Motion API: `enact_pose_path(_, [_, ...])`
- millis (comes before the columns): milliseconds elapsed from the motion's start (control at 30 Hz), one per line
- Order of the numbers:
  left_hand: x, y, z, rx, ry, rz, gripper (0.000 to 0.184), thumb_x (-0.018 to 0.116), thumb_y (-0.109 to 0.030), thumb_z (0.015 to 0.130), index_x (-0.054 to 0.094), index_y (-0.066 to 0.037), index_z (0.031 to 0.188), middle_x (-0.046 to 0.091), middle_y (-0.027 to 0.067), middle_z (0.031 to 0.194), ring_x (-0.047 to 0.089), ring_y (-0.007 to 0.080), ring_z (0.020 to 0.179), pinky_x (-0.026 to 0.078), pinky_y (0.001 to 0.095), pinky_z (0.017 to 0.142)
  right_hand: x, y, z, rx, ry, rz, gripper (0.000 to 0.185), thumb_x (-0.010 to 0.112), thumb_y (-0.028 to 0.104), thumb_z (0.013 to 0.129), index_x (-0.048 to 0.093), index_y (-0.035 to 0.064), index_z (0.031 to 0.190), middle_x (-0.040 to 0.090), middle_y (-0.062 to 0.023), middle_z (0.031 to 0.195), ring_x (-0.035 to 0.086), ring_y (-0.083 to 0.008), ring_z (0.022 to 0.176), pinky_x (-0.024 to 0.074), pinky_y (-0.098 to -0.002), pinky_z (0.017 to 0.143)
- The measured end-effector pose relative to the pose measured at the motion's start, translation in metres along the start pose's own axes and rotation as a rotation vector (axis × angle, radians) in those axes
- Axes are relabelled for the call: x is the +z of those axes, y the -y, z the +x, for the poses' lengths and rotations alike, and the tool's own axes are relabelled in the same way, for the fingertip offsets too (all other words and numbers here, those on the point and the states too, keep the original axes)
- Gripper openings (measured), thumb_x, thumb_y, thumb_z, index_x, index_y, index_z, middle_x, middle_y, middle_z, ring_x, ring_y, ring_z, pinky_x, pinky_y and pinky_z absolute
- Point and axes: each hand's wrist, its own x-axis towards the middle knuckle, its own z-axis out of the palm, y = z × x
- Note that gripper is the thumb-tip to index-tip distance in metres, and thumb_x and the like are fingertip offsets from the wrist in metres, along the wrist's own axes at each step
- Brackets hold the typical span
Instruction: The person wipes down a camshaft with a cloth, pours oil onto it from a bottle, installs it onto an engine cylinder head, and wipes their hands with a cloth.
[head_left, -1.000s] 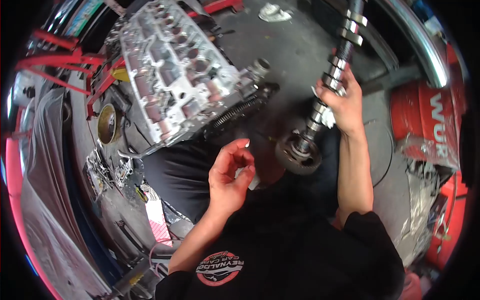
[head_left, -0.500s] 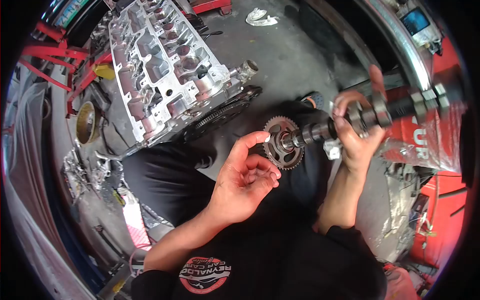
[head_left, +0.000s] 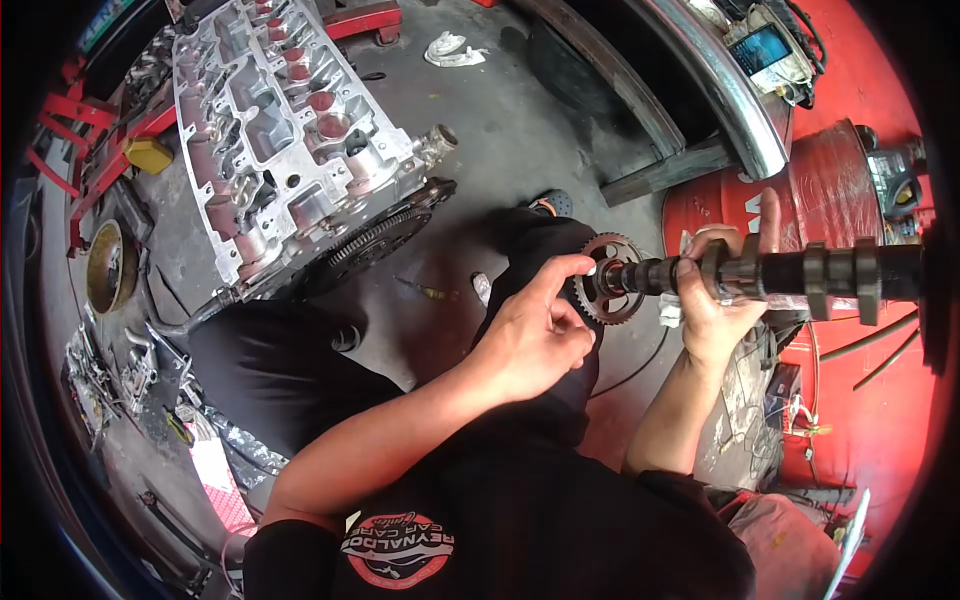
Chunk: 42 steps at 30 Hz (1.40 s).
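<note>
head view: right hand (head_left: pixel 712 315) clamped round lobed metal shaft (head_left: pixel 785 274); left hand (head_left: pixel 530 345) apart from it, fingers parted, index tip by toothed wheel (head_left: pixel 611 279) on shaft's end, contact unclear. engine part (head_left: pixel 290 140) beyond left leg (head_left: pixel 270 370).

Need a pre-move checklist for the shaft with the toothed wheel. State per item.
1. Right hand gripping the shaft: ok.
2. Toothed wheel at the shaft's end: ok; fastening, cannot tell.
3. Left hand supporting the wheel: cannot tell; index fingertip by the rim, contact unclear.
4. Shaft lined up lengthwise with the metal casting: not ok, held off to the right, crosswise.
5. Shaft's far end fully visible: not ok, lost in darkness at the view's edge.
</note>
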Motion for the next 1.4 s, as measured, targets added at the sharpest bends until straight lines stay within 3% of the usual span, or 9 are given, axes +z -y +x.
enact_pose_path(267, [-0.007,0.024,0.022,-0.103,-0.053,-0.115,0.065,0.064,0.005,0.085,0.04,-0.007,0.144,0.066,0.0109,0.087,0.066,0.0159,0.07,0.056,0.0303,0.063,0.004,-0.003,0.004,0.033,0.005,0.137,0.1,0.068,-0.008,0.071,0.019,-0.0027,0.158,0.061,-0.0047,0.081,0.056,-0.0088,0.072,0.0473,-0.0219,0.068])
enact_pose_path(333, [-0.007,0.034,0.026,0.551,-0.497,0.616,0.065,0.067,0.007,0.08,0.045,-0.007,0.14,0.066,0.0105,0.09,0.064,0.017,0.072,0.054,0.0303,0.063,0.001,-0.005,0.004,0.028,0.012,0.157,0.099,0.068,-0.008,0.071,0.019,-0.0027,0.158,0.061,-0.0051,0.081,0.056,-0.0091,0.072,0.0477,-0.0223,0.068])
enact_pose_path(367, [-0.013,0.036,0.033,0.703,-0.544,0.68,0.07,0.071,0.008,0.075,0.047,-0.007,0.139,0.066,0.0092,0.096,0.063,0.0218,0.081,0.053,0.0348,0.073,-0.003,-0.008,0.006,0.015,0.05,0.137,0.099,0.068,-0.007,0.072,0.019,-0.0032,0.157,0.061,-0.0052,0.082,0.056,-0.0093,0.073,0.0479,-0.0225,0.069])
enact_pose_path(500, [-0.012,0.03,0.056,0.673,-0.374,0.794,0.077,0.076,0.003,0.073,0.044,-0.009,0.143,0.067,0.0058,0.101,0.056,0.029,0.101,0.043,0.0437,0.093,-0.001,-0.009,0.013,0.024,0.075,0.102,0.096,0.067,-0.005,0.072,0.02,-0.0055,0.156,0.06,-0.0049,0.08,0.056,-0.0094,0.072,0.0483,-0.023,0.069])
enact_pose_path(600, [-0.006,0.032,0.066,0.623,-0.33,0.882,0.078,0.076,0.001,0.074,0.043,-0.009,0.144,0.068,0.0046,0.099,0.055,0.0279,0.103,0.042,0.0428,0.092,0.002,-0.004,0.017,0.059,0.048,0.09,0.094,0.065,-0.007,0.071,0.022,-0.007,0.155,0.061,-0.0041,0.079,0.056,-0.0088,0.071,0.0481,-0.0225,0.068])
enact_pose_path(700, [-0.005,0.03,0.068,0.59,-0.32,0.893,0.08,0.077,0.0,0.073,0.042,-0.009,0.145,0.07,0.0028,0.094,0.055,0.026,0.103,0.041,0.042,0.092,0.001,-0.006,0.018,0.111,0.045,0.075,0.099,0.07,0.002,0.071,0.019,-0.0066,0.156,0.059,-0.0049,0.078,0.058,-0.0138,0.079,0.0467,-0.0281,0.078])
enact_pose_path(1000, [-0.012,0.03,0.09,0.674,-0.286,1.02,0.071,0.075,-0.001,0.074,0.048,-0.006,0.14,0.071,0.0005,0.087,0.058,0.0243,0.098,0.039,0.0403,0.09,0.0,-0.02,0.017,-0.031,0.025,0.108,0.093,0.069,-0.001,0.068,0.028,-0.0111,0.151,0.062,-0.0027,0.077,0.059,-0.0099,0.071,0.0498,-0.024,0.069])
enact_pose_path(1333, [-0.016,0.021,0.094,0.765,-0.202,1.087,0.067,0.078,-0.003,0.072,0.051,-0.004,0.133,0.071,-0.0015,0.083,0.06,0.0237,0.093,0.039,0.0421,0.089,-0.011,-0.022,0.015,0.148,0.073,0.226,0.102,0.073,0.002,0.066,0.025,0.0005,0.157,0.061,-0.0016,0.078,0.06,-0.0118,0.074,0.0494,-0.0268,0.067])
enact_pose_path(1400, [-0.018,0.022,0.097,0.793,-0.185,1.101,0.063,0.078,-0.003,0.073,0.052,-0.005,0.131,0.072,-0.0011,0.084,0.06,0.0236,0.092,0.039,0.0418,0.089,-0.008,-0.016,0.018,0.229,0.043,0.275,0.101,0.072,0.002,0.066,0.026,-0.0032,0.155,0.06,-0.0024,0.074,0.057,-0.0124,0.074,0.0478,-0.0259,0.07])
